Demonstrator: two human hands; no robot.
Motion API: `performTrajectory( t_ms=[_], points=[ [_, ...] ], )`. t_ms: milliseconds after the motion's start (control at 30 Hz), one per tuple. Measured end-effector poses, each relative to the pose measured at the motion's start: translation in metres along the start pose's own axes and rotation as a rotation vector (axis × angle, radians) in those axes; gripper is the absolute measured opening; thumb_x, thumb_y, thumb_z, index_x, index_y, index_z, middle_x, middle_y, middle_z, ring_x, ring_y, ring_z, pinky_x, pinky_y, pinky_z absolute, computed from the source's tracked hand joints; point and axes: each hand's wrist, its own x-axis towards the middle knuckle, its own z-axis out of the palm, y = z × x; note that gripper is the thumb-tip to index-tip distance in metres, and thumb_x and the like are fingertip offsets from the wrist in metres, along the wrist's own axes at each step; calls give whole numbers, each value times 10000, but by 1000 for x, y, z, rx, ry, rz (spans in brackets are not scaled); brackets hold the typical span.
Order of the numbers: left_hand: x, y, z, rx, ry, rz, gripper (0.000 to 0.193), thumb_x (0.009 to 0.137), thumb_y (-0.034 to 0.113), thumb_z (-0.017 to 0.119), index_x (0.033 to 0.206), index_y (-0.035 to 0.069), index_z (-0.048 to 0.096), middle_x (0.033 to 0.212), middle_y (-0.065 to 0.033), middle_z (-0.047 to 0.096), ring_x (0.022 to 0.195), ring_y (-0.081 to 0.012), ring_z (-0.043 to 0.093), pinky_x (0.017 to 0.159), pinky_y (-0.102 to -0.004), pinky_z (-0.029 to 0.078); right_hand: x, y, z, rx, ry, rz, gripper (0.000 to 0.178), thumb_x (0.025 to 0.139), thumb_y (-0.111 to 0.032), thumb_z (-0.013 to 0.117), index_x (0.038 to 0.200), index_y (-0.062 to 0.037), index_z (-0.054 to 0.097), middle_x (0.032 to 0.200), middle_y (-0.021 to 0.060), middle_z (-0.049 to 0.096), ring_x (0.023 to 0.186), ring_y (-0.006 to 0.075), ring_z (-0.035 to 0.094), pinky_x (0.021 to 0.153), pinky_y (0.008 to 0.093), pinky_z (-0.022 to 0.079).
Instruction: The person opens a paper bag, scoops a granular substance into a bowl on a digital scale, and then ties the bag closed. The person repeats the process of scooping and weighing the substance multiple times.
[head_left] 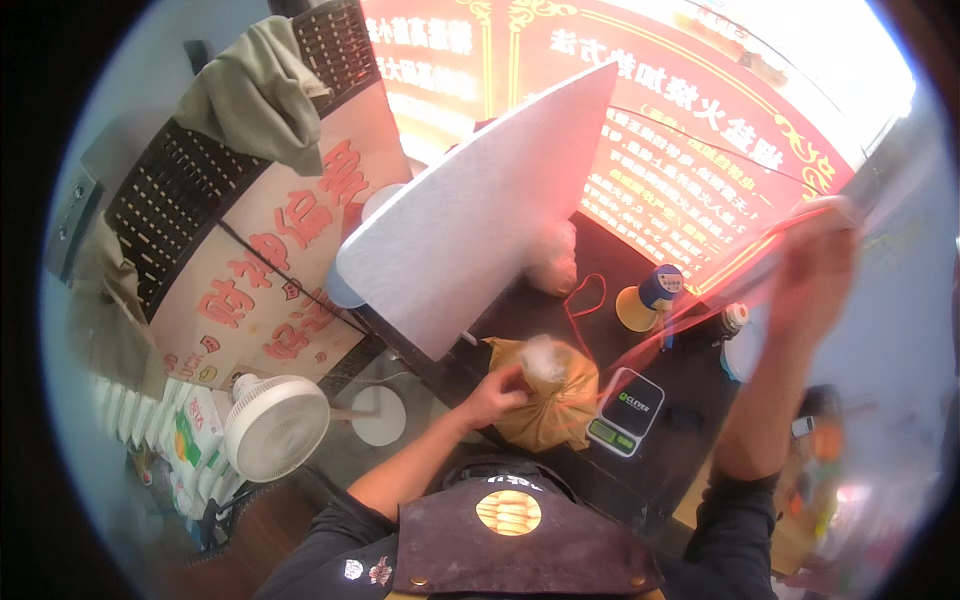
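Note:
A golden-brown cloth bag (548, 420) with a gathered neck stands on the dark table in front of me. Pale, clear plastic (542, 358) sticks up from its neck. My left hand (494, 396) is closed on the bag's gathered cloth at its left side. Raised high at the right, my right hand (815, 268) is blurred by motion. Thin red string (690, 322) stretches in strands from beside the bag up to this hand, which appears closed on it; the fingers are not sharp. A loop of the red string also lies behind the bag.
Right of the bag lies a digital kitchen scale (630, 408); a blue-and-yellow megaphone (650, 298) stands behind it. A large white panel (470, 210) rises at the table's far left side. A white fan (275, 428) stands left, near stacked packages (195, 430). A red banner (690, 130) spans the back.

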Motion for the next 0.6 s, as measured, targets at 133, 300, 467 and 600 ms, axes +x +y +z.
performTrajectory(
  t_ms=[133,300,467,600],
  points=[
    [0,4,42,373,275,106,614,870,86,831,1434,10,599,1267,-72,701,1216,-179,675,1070,-362,534,43,52,-165,-183,789,13,178,1077,-156,683,1156,-13,753,909,18,667,834,125,583,821,306,498],
    [5,5,48,539,366,159,656,817,115,923,1394,5,631,1304,-90,730,1195,-165,689,1034,-373,559,-113,197,-324,-959,741,504,404,1024,-334,725,1190,31,775,1139,141,796,1032,266,719,958,406,548],
    [5,1,41,262,243,286,579,898,202,886,1375,-23,647,1237,-85,749,1156,-180,703,1040,-357,553,-279,255,-435,-720,731,1056,379,1009,-243,643,1236,44,742,1082,201,756,858,309,730,830,462,576],
    [13,8,18,-98,69,134,503,1089,409,603,1354,-14,662,1212,-87,736,1130,-188,704,1032,-359,550,-296,237,-397,-1287,866,798,334,1003,-113,581,1281,16,713,1142,201,692,932,276,724,872,447,563]
  ],
)
